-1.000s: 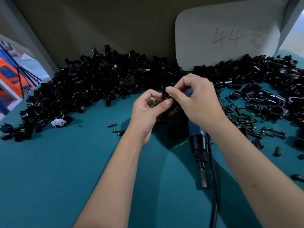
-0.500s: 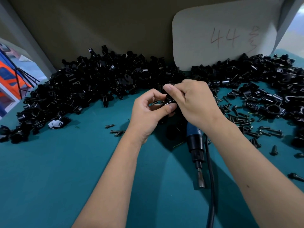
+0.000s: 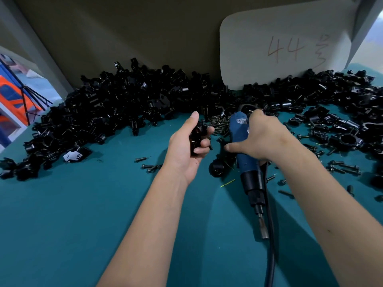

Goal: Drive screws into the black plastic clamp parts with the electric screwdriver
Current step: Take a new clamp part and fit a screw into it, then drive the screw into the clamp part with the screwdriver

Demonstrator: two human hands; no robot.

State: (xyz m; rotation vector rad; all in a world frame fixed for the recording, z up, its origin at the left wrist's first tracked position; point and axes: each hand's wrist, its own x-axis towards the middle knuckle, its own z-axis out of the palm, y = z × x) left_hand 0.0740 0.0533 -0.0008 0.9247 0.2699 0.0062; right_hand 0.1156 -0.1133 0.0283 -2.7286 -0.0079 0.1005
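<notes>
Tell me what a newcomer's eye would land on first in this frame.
First, the big heap of black clamp parts along the back of the teal table. Then the hands at centre: the left hand holds a clamp part, the right hand grips the blue electric screwdriver.

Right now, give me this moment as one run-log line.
left hand: holds clamp part | right hand: grips electric screwdriver, bit toward camera | driving: not started

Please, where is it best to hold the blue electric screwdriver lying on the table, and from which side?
Grip the electric screwdriver around its thick blue body, coming from above and the right, as the right hand does. It lies flat, bit toward the person, cord alongside.
</notes>
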